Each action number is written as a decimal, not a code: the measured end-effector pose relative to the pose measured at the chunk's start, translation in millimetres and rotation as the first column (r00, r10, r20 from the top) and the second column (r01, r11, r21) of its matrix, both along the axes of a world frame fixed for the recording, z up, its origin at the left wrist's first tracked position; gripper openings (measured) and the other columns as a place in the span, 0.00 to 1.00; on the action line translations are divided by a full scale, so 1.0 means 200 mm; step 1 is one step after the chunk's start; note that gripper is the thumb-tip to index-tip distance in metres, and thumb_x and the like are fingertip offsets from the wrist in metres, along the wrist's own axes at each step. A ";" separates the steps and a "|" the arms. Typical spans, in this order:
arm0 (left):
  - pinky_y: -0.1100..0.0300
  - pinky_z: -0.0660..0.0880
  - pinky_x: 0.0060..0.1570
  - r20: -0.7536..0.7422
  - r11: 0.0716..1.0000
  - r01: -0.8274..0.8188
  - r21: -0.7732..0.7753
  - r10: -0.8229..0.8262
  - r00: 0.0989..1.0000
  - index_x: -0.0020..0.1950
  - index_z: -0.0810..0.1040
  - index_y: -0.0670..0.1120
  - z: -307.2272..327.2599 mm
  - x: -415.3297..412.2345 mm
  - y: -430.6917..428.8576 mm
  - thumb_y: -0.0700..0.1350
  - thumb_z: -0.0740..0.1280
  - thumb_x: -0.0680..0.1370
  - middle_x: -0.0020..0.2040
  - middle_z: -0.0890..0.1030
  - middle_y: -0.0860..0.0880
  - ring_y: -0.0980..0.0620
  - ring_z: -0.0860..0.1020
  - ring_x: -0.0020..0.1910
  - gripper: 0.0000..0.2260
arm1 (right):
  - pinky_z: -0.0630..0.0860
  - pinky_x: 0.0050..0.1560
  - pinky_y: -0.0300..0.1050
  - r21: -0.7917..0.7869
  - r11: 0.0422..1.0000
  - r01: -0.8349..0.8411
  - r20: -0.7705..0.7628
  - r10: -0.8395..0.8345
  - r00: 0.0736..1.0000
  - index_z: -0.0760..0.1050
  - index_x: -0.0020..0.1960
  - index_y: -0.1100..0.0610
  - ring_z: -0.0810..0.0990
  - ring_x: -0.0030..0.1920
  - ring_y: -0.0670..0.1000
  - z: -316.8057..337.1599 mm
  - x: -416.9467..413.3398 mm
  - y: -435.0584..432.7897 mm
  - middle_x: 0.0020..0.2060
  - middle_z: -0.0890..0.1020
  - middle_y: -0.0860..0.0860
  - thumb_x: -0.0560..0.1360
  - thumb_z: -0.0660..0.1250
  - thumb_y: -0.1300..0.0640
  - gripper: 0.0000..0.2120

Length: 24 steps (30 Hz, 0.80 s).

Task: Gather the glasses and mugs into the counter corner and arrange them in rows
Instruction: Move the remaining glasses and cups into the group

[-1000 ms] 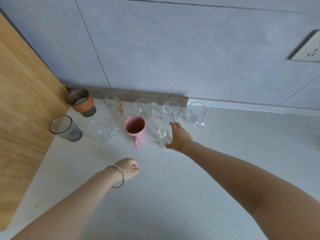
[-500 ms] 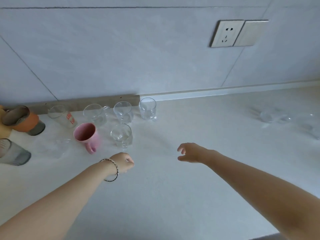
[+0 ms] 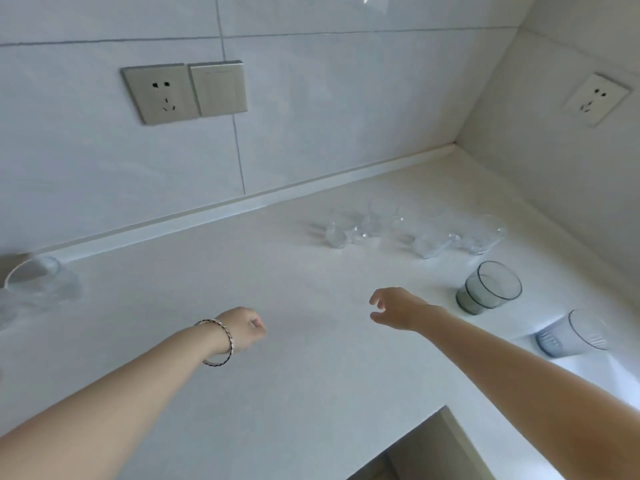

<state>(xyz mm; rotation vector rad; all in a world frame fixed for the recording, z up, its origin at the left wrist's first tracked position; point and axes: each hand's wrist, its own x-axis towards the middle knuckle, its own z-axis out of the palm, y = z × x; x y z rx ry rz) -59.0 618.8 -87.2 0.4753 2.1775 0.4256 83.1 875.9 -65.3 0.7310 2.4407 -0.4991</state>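
Both hands hang empty above the white table [image 3: 294, 375]. The left hand [image 3: 242, 329] is curled into a loose fist, a bracelet [image 3: 221, 341] on its wrist, and grips nothing. The right hand [image 3: 394, 308] is spread a little, fingers [image 3: 375, 299] bent and parted as if shaped for a cup, but it touches nothing.

The glassware yet to be gathered lies ahead and to the right of the right hand. A cluster of clear glass mugs [image 3: 415, 232] stands beyond that hand, near the wall; blur makes their number and their handles hard to tell. Just right of the right hand stands a grey tinted tumbler [image 3: 488, 287], upright and apart from the clear ones. Further right, nearer the person, is a pale ribbed glass [image 3: 575, 334]. Far off to the left of the left hand, at the picture's edge, another clear glass [image 3: 34, 277] sits by the wall.

All of this is probably thin, rigid and breakable, light when empty, and smooth enough to slip in a dry palm. The grey tinted tumbler looks the nearest catch: a wrap around its lower wall, thumb against fingers, seems safest. The clear glass mugs, if they have handles, would go better by the handle or by a grip around the body, one at a time, so that they do not knock together.
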 end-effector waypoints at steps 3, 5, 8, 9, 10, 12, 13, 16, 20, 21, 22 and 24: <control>0.61 0.74 0.43 0.010 1.000 0.027 0.003 -0.027 1.000 0.35 0.71 0.53 0.01 0.08 0.33 0.45 0.59 0.75 0.39 0.80 0.50 0.50 0.78 0.39 0.09 | 0.69 0.63 0.46 0.051 0.998 0.037 -0.068 -0.034 0.997 0.70 0.67 0.53 0.71 0.65 0.53 0.01 0.09 0.31 0.65 0.73 0.52 0.77 0.61 0.53 0.18; 0.62 0.72 0.40 0.010 0.999 0.044 -0.002 -0.044 0.999 0.35 0.72 0.53 0.02 0.13 0.52 0.45 0.59 0.74 0.36 0.79 0.51 0.51 0.78 0.38 0.08 | 0.68 0.64 0.48 0.113 0.991 0.065 -0.104 -0.053 0.993 0.69 0.68 0.53 0.70 0.66 0.55 0.03 0.15 0.49 0.66 0.70 0.53 0.77 0.61 0.53 0.19; 0.62 0.72 0.40 0.011 0.998 0.066 -0.001 -0.066 0.998 0.35 0.71 0.53 0.03 0.18 0.74 0.46 0.60 0.75 0.35 0.79 0.53 0.51 0.78 0.38 0.09 | 0.62 0.68 0.48 0.244 0.967 0.071 -0.093 -0.050 0.994 0.65 0.71 0.53 0.64 0.69 0.55 0.06 0.24 0.73 0.69 0.66 0.54 0.75 0.64 0.52 0.25; 0.62 0.72 0.40 0.011 0.997 0.077 -0.002 -0.077 0.997 0.35 0.71 0.53 0.04 0.20 0.80 0.46 0.60 0.75 0.36 0.79 0.53 0.51 0.78 0.39 0.09 | 0.62 0.68 0.49 0.284 0.956 0.077 -0.073 -0.058 0.996 0.63 0.71 0.53 0.63 0.70 0.56 0.06 0.27 0.80 0.69 0.64 0.54 0.74 0.65 0.51 0.27; 0.63 0.72 0.40 0.007 0.996 0.089 -0.007 -0.089 0.996 0.35 0.71 0.53 0.04 0.21 0.84 0.46 0.60 0.75 0.37 0.79 0.52 0.51 0.78 0.39 0.09 | 0.62 0.68 0.50 0.316 0.945 0.086 -0.049 -0.074 0.996 0.62 0.72 0.52 0.62 0.70 0.57 0.06 0.30 0.85 0.70 0.63 0.55 0.73 0.66 0.50 0.30; 0.63 0.71 0.39 0.000 0.994 0.109 -0.025 -0.109 0.994 0.35 0.71 0.53 0.05 0.23 0.90 0.45 0.60 0.75 0.38 0.79 0.52 0.51 0.78 0.40 0.09 | 0.64 0.66 0.52 0.326 0.938 0.117 -0.006 -0.122 0.993 0.58 0.73 0.51 0.63 0.69 0.59 0.04 0.37 0.92 0.70 0.61 0.55 0.71 0.67 0.49 0.34; 0.62 0.71 0.39 -0.002 0.993 0.115 -0.037 -0.116 0.993 0.35 0.71 0.53 0.05 0.23 0.93 0.45 0.60 0.75 0.38 0.79 0.52 0.51 0.78 0.40 0.09 | 0.66 0.65 0.52 0.302 0.943 0.139 0.006 -0.147 0.989 0.55 0.74 0.49 0.63 0.68 0.60 0.02 0.39 0.94 0.71 0.60 0.55 0.70 0.68 0.50 0.37; 0.64 0.70 0.36 -0.003 0.991 0.120 -0.063 -0.121 0.993 0.35 0.71 0.53 0.05 0.23 0.95 0.44 0.60 0.75 0.37 0.78 0.54 0.51 0.78 0.39 0.09 | 0.70 0.60 0.51 0.242 0.951 0.191 -0.036 -0.187 0.982 0.53 0.75 0.47 0.65 0.65 0.63 -0.03 0.43 0.97 0.70 0.59 0.55 0.68 0.70 0.55 0.41; 0.66 0.69 0.34 -0.002 0.992 0.099 -0.078 -0.100 0.995 0.37 0.72 0.52 0.05 0.20 0.90 0.43 0.60 0.75 0.36 0.78 0.54 0.53 0.78 0.38 0.08 | 0.74 0.54 0.48 0.238 0.947 0.217 -0.088 -0.201 0.976 0.58 0.73 0.47 0.67 0.59 0.62 -0.03 0.41 0.96 0.64 0.65 0.55 0.66 0.70 0.54 0.39; 0.66 0.69 0.33 -0.001 0.993 0.088 -0.082 -0.088 0.996 0.38 0.72 0.51 0.05 0.20 0.88 0.43 0.60 0.75 0.36 0.78 0.54 0.52 0.78 0.38 0.07 | 0.74 0.52 0.47 0.241 0.948 0.209 -0.092 -0.192 0.977 0.58 0.73 0.46 0.67 0.59 0.62 -0.03 0.39 0.94 0.63 0.65 0.54 0.65 0.70 0.53 0.39; 0.65 0.68 0.32 0.001 0.993 0.076 -0.085 -0.076 0.997 0.38 0.72 0.52 0.05 0.19 0.85 0.44 0.59 0.76 0.36 0.77 0.54 0.52 0.79 0.39 0.07 | 0.74 0.49 0.46 0.245 0.951 0.189 -0.096 -0.170 0.981 0.59 0.72 0.46 0.67 0.60 0.61 -0.02 0.38 0.91 0.63 0.66 0.54 0.65 0.71 0.52 0.39; 0.65 0.67 0.31 0.001 0.995 0.052 -0.088 -0.052 0.999 0.38 0.72 0.52 0.05 0.18 0.78 0.44 0.59 0.76 0.36 0.77 0.54 0.52 0.79 0.40 0.08 | 0.73 0.46 0.45 0.248 0.961 0.122 -0.102 -0.099 0.990 0.59 0.72 0.45 0.66 0.60 0.60 -0.01 0.33 0.83 0.62 0.66 0.53 0.64 0.71 0.50 0.39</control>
